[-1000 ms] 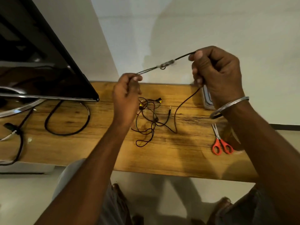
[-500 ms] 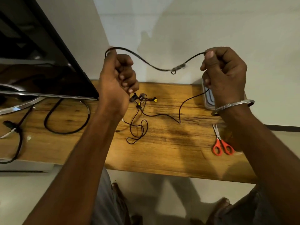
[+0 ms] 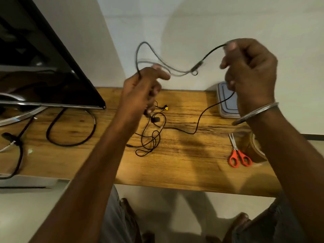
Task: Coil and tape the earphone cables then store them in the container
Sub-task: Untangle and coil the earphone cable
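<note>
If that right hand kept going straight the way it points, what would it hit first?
Probably the white wall behind the desk. The right hand points up and away, with only its own earphone cable nearby; depth is hard to judge.

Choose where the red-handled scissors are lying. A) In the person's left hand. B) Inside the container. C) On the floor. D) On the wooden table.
D: the scissors lie flat on the wooden table, while the left hand and right hand both grip the earphone cable.
</note>
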